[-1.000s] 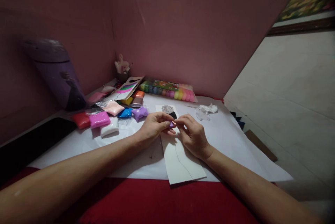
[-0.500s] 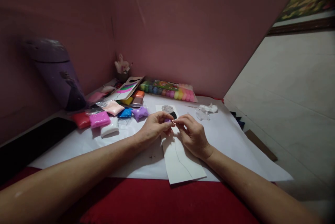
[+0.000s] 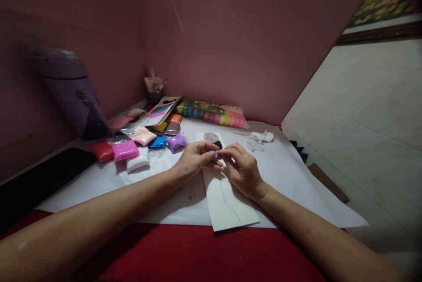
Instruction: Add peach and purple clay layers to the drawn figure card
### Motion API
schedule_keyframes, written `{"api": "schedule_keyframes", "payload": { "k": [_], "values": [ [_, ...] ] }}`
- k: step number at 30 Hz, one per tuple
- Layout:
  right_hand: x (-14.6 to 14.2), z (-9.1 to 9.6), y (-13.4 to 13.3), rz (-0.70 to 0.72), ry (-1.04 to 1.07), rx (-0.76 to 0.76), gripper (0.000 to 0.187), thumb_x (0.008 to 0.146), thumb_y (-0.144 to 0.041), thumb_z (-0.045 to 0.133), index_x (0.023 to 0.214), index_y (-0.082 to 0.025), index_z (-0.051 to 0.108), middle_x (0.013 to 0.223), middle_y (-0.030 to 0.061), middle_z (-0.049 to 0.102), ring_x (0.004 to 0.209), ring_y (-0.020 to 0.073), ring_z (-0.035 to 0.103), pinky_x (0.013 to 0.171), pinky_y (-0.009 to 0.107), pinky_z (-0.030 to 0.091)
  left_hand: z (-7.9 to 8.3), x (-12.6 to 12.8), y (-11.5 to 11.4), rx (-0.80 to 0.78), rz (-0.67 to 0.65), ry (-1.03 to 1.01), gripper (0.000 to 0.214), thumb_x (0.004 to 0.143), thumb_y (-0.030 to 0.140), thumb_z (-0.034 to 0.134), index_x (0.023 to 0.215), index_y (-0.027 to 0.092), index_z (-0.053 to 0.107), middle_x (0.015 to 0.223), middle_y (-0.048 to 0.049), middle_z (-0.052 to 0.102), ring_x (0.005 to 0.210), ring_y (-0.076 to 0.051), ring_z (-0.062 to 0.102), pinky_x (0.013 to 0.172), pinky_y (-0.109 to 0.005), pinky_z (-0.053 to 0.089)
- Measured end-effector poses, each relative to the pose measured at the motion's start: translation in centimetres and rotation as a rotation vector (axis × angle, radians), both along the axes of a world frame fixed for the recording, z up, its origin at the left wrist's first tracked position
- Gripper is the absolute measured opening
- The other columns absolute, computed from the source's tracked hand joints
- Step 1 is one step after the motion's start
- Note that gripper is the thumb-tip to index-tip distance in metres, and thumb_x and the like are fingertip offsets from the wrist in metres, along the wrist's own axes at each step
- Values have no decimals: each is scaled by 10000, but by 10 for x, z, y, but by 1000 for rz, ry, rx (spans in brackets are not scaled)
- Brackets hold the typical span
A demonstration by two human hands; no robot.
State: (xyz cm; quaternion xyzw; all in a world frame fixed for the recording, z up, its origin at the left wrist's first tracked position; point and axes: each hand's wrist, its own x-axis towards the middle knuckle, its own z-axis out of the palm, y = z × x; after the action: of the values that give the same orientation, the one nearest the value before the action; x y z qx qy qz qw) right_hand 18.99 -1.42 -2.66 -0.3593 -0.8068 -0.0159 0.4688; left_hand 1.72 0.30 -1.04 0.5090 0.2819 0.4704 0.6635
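Between thumb and fingers, my left hand (image 3: pixel 199 157) holds a small lump of purple clay (image 3: pixel 215 155). My right hand (image 3: pixel 242 168) is pinched closed at the clay's right side, its fingertips touching or nearly touching it; whether a bit of clay sits in that pinch is too small to see. Under both hands lies a white card (image 3: pixel 232 211) with a thin curved line drawn on it. A grey textured round patch (image 3: pixel 212 137) and a black patch (image 3: pixel 218 145) show at its far end, the black one partly hidden by my fingers.
Several clay packets lie to the left, among them a purple packet (image 3: pixel 176 142) and a magenta packet (image 3: pixel 125 151). Behind are a decorated card (image 3: pixel 161 111) and a long pack of coloured clay (image 3: pixel 211 114). Crumpled clear plastic (image 3: pixel 260 140) lies right. A purple bin (image 3: pixel 72 93) stands far left.
The purple lump has turned in my left fingers and shows more between the hands. My left fingers have shifted slightly around it; my right hand stays nearly in place.
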Motion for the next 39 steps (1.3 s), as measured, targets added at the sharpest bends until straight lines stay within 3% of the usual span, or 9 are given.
{"api": "schedule_keyframes", "payload": {
  "k": [5, 13, 21, 27, 31, 39],
  "values": [
    [0, -1, 0, -12, -2, 2, 171, 899, -92, 511, 941, -188, 645, 900, 74, 640, 805, 190, 626, 709, 318, 519, -3, 0, 1, -2, -10, -9, 407, 558, 124, 847, 887, 104, 609, 766, -44, 720, 682, -160, 711, 694, -269, 557],
    [1, 0, 0, -7, -9, -6, 171, 899, -97, 512, 939, -203, 639, 901, 61, 631, 795, 175, 627, 705, 308, 523, -1, -1, -1, 24, -43, 72, 297, 741, 299, 772, 915, 99, 638, 726, -65, 716, 631, -155, 702, 624, -264, 559],
    [0, 1, -1, -11, -22, -1, 164, 902, -98, 508, 908, -199, 636, 895, 68, 632, 804, 181, 623, 698, 310, 516, 2, -1, 0, -39, -14, 89, 179, 754, 173, 729, 881, 88, 637, 718, -49, 698, 586, -162, 704, 610, -285, 581],
    [0, 1, 0, -17, 4, 5, 168, 914, -103, 503, 918, -196, 643, 875, 64, 633, 781, 178, 617, 688, 305, 509, 1, -1, -2, 16, -14, 52, 264, 722, 247, 776, 882, 96, 631, 760, -44, 694, 624, -157, 705, 610, -264, 568],
    [0, 0, 1, -18, 0, 4, 162, 913, -108, 510, 923, -202, 642, 885, 64, 638, 801, 185, 623, 716, 318, 516, 0, -1, -1, 67, 9, 91, 283, 673, 218, 801, 852, 106, 612, 671, -10, 665, 524, -114, 645, 526, -222, 524],
    [0, 1, -1, -12, -6, -2, 158, 906, -111, 519, 915, -202, 648, 881, 65, 639, 792, 183, 626, 697, 315, 521, 1, -2, -1, 39, -33, 78, 199, 752, 207, 725, 866, 95, 606, 745, -47, 680, 578, -138, 677, 583, -271, 569]
  ]
}}
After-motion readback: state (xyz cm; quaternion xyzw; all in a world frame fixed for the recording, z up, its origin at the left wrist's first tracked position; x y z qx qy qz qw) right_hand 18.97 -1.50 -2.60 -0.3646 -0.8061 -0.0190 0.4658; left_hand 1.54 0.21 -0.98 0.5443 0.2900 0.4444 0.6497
